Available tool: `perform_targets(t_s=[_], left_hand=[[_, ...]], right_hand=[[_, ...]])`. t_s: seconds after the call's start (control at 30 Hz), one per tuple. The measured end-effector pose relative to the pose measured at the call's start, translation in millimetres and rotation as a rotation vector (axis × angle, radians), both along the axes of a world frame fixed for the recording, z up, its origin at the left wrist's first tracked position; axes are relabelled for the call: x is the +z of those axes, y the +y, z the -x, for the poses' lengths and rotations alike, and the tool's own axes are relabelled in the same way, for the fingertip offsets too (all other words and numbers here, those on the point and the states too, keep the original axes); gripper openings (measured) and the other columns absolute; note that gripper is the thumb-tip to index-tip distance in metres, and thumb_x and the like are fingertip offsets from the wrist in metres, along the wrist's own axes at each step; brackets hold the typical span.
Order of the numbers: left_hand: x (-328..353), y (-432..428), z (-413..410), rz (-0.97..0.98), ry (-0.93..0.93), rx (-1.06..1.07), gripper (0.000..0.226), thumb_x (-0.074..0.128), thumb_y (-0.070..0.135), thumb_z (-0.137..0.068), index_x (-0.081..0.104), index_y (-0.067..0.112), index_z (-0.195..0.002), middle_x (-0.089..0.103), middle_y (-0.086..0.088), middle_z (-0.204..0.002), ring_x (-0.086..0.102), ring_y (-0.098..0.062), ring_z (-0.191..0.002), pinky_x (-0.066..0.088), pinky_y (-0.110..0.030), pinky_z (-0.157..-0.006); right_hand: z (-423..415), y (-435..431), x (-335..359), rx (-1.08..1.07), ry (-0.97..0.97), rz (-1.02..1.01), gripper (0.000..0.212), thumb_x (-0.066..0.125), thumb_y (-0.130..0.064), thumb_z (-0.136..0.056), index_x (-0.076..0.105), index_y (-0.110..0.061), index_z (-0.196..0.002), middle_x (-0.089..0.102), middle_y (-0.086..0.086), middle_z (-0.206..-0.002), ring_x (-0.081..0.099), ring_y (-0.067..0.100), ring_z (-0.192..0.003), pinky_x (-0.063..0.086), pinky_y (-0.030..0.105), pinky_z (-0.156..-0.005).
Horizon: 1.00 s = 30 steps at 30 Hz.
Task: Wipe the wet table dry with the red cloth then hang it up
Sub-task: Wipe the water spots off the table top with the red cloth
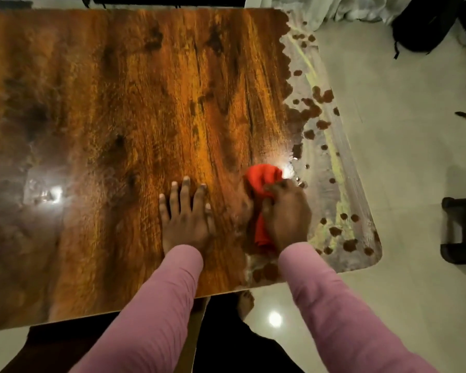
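A glossy brown wooden table (pixel 124 109) fills most of the view. Along its right side runs a wet, greyish band (pixel 331 168) with scattered droplets and patches. The red cloth (pixel 262 179) lies bunched on the table at the inner edge of that wet band. My right hand (pixel 287 214) presses down on the cloth and grips it, with red fabric showing above and below the hand. My left hand (pixel 186 211) rests flat on the table just left of it, fingers spread, holding nothing. Both arms wear pink sleeves.
A pale tiled floor (pixel 401 130) lies to the right of the table. A black bag (pixel 425 25) sits at the far right corner, and a dark stool or frame (pixel 462 230) stands at the right edge. My bare foot (pixel 245 302) shows under the table's near edge.
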<state>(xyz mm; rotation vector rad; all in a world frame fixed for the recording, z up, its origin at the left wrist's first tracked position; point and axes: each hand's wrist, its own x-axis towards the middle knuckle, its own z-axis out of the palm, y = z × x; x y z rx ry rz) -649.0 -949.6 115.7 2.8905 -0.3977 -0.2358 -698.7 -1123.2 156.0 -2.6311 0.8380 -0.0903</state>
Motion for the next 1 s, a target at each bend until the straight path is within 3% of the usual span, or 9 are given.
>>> perform_targets(t_s=[0.13,0.27,0.37,0.57,0.73,0.8,0.87,1.0], left_hand=[[-2.4,-0.8,2.8,-0.008,-0.013,0.001,0.056,0.018,0.037,-0.093,0.031,0.027,-0.147,0.020,-0.007,-0.160,0.008,-0.030,-0.147,-0.001,-0.051,-0.119],[-6.9,0.1,2.9,-0.027,-0.004,-0.004,0.058,0.022,0.042,-0.091,0.026,0.027,-0.147,0.018,-0.009,-0.160,0.005,-0.030,-0.147,-0.001,-0.053,-0.118],[-7.5,0.6,3.0,-0.038,0.006,-0.016,0.059,0.027,0.043,-0.091,0.024,0.028,-0.148,0.016,-0.008,-0.160,0.004,-0.030,-0.147,0.000,-0.054,-0.118],[-2.8,0.3,3.8,0.008,-0.015,-0.006,0.057,0.020,0.037,-0.092,0.033,0.025,-0.146,0.022,-0.008,-0.159,0.010,-0.032,-0.147,0.004,-0.055,-0.118],[-0.8,-0.4,5.0,0.020,-0.015,-0.012,0.054,0.027,0.033,-0.093,0.033,0.024,-0.146,0.023,-0.010,-0.158,0.011,-0.032,-0.147,0.004,-0.055,-0.118],[-0.5,0.3,5.1,0.020,-0.009,-0.012,0.052,0.030,0.032,-0.095,0.031,0.024,-0.147,0.022,-0.009,-0.159,0.010,-0.032,-0.147,0.003,-0.055,-0.118],[-0.2,0.2,5.2,0.021,-0.010,-0.016,0.052,0.031,0.031,-0.095,0.030,0.025,-0.147,0.021,-0.008,-0.159,0.009,-0.032,-0.147,0.003,-0.055,-0.118],[0.3,-0.1,5.4,0.023,-0.015,-0.017,0.053,0.028,0.032,-0.095,0.030,0.026,-0.147,0.021,-0.008,-0.159,0.009,-0.032,-0.147,0.002,-0.055,-0.118]], right_hand=[[-0.4,11.8,0.6,-0.149,-0.036,-0.030,0.030,0.059,-0.017,-0.084,0.068,-0.023,-0.112,0.058,0.001,-0.116,0.054,0.025,-0.103,0.046,0.035,-0.083],[15.4,75.2,-1.5,0.096,-0.049,-0.081,0.026,0.064,-0.014,-0.080,0.071,-0.021,-0.104,0.062,0.002,-0.108,0.054,0.025,-0.096,0.047,0.034,-0.076],[24.8,68.9,-1.7,0.243,-0.039,-0.067,0.029,0.064,-0.013,-0.079,0.072,-0.022,-0.105,0.063,0.002,-0.106,0.054,0.026,-0.096,0.048,0.035,-0.070],[42.6,0.2,0.7,-0.135,0.025,-0.011,0.032,0.057,-0.018,-0.085,0.068,-0.024,-0.114,0.060,0.003,-0.117,0.053,0.028,-0.102,0.046,0.035,-0.082],[62.0,71.2,1.5,-0.012,0.005,-0.178,0.025,0.059,-0.018,-0.088,0.067,-0.028,-0.110,0.055,-0.007,-0.111,0.049,0.016,-0.103,0.031,0.011,-0.078],[80.7,94.9,3.0,0.106,-0.009,-0.191,0.028,0.064,-0.015,-0.085,0.069,-0.025,-0.110,0.061,-0.004,-0.109,0.053,0.020,-0.100,0.041,0.018,-0.083],[91.6,90.6,6.6,0.198,0.009,-0.095,0.033,0.068,-0.012,-0.079,0.070,-0.021,-0.110,0.064,0.000,-0.110,0.056,0.025,-0.097,0.050,0.033,-0.076],[89.7,56.2,5.7,-0.082,0.071,-0.052,0.032,0.063,-0.014,-0.083,0.070,-0.021,-0.114,0.062,0.001,-0.116,0.054,0.027,-0.102,0.047,0.034,-0.081]])
